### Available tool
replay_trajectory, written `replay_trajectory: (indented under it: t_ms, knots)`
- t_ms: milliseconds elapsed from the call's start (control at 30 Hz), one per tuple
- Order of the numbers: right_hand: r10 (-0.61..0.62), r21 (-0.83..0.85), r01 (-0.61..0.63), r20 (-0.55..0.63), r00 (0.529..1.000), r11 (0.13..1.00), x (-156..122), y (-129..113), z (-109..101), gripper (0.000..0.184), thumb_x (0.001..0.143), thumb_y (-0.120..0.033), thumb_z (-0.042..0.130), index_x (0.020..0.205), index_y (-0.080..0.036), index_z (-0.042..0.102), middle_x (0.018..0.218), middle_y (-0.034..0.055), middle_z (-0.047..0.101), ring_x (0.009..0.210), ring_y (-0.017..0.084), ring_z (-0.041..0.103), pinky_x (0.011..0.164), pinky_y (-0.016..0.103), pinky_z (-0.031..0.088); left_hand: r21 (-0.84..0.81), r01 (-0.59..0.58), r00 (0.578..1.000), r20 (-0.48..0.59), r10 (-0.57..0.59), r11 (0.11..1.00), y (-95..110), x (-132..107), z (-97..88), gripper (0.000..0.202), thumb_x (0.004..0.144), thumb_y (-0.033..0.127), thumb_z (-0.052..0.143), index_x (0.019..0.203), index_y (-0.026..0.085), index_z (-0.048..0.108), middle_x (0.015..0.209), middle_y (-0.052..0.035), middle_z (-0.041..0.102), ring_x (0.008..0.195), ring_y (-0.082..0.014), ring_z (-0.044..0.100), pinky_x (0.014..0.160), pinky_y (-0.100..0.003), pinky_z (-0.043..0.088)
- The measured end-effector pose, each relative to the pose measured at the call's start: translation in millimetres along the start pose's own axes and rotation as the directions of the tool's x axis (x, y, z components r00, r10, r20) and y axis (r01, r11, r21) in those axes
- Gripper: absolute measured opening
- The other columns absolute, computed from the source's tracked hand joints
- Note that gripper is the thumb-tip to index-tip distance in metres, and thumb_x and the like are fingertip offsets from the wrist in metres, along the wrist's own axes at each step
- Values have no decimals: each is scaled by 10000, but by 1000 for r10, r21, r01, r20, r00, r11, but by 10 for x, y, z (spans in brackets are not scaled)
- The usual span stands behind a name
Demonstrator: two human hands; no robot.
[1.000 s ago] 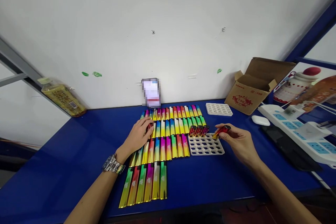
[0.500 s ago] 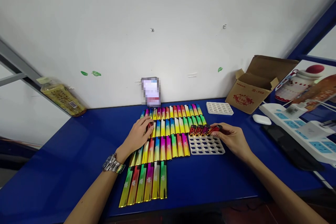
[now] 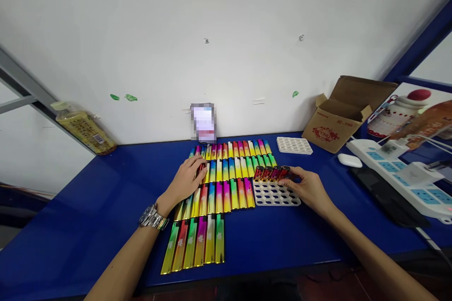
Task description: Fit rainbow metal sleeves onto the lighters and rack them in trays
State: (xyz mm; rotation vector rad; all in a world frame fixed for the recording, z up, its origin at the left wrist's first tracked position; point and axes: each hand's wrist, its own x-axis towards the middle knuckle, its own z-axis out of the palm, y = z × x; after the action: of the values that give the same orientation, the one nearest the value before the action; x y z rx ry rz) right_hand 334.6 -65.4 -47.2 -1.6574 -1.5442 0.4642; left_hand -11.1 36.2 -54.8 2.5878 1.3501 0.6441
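Several shiny rainbow-coloured lighters [image 3: 226,169] lie side by side in rows on the blue table [image 3: 88,216]. My left hand [image 3: 186,179] rests on the left end of the middle rows, fingers curled round a red lighter [image 3: 199,170]. A white tray with holes [image 3: 274,194] sits to the right of the rows. Red lighters [image 3: 266,173] stand upright in its back row. My right hand [image 3: 304,184] pinches another red lighter [image 3: 284,171] at the right end of that row.
A second white holed tray [image 3: 294,145] lies near the wall. An open cardboard box [image 3: 344,113], a white mouse [image 3: 349,160] and a power strip [image 3: 402,173] are on the right. A bottle [image 3: 82,128] leans at the back left.
My right hand has carried the red lighter left and down to the tray's back row, beside the three standing there. My left hand has stayed on the rows.
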Motion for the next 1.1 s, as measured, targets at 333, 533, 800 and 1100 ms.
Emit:
replay_trajectory:
  t_ms: [333, 533, 800, 1100]
  knots:
    - [-584, -38, 584, 21, 812, 811, -631, -685, 181, 82, 858, -220, 513, 780, -205, 533, 626, 3, 519, 584, 144, 482, 549, 270, 391, -12, 11, 1000, 16, -11, 1000, 28, -4, -12, 385, 955, 422, 297, 1172, 215, 538, 1295, -93, 533, 1257, -265, 441, 1048, -479, 371]
    - [-508, -106, 659, 552, 661, 744, -809, -1163, 602, 277, 912, -346, 455, 1132, -236, 582, 819, 48, 584, 754, 191, 502, 678, 303, 401, -16, 6, 1000, 27, -5, 1000, 14, -5, -14, 376, 957, 415, 295, 1160, 214, 540, 1291, -96, 537, 1268, -264, 433, 1047, -474, 373]
    - [-291, -239, 492, 567, 771, 837, -825, -1128, 593, 154, 915, -316, 431, 897, -249, 568, 814, 40, 586, 764, 202, 540, 650, 299, 414, 5, 0, 1000, 26, 0, 1000, 2, -1, -2, 368, 957, 406, 303, 1159, 207, 538, 1303, -102, 529, 1271, -264, 430, 1052, -473, 367]
    - [-206, -153, 343, 556, 805, 927, -879, -996, 581, 545, 829, -91, 467, 1359, -191, 387, 973, 114, 594, 863, 230, 596, 688, 320, 507, -4, 18, 999, 29, -18, 1000, 24, -4, -15, 358, 957, 393, 314, 1157, 201, 539, 1303, -100, 529, 1269, -263, 429, 1048, -466, 369]
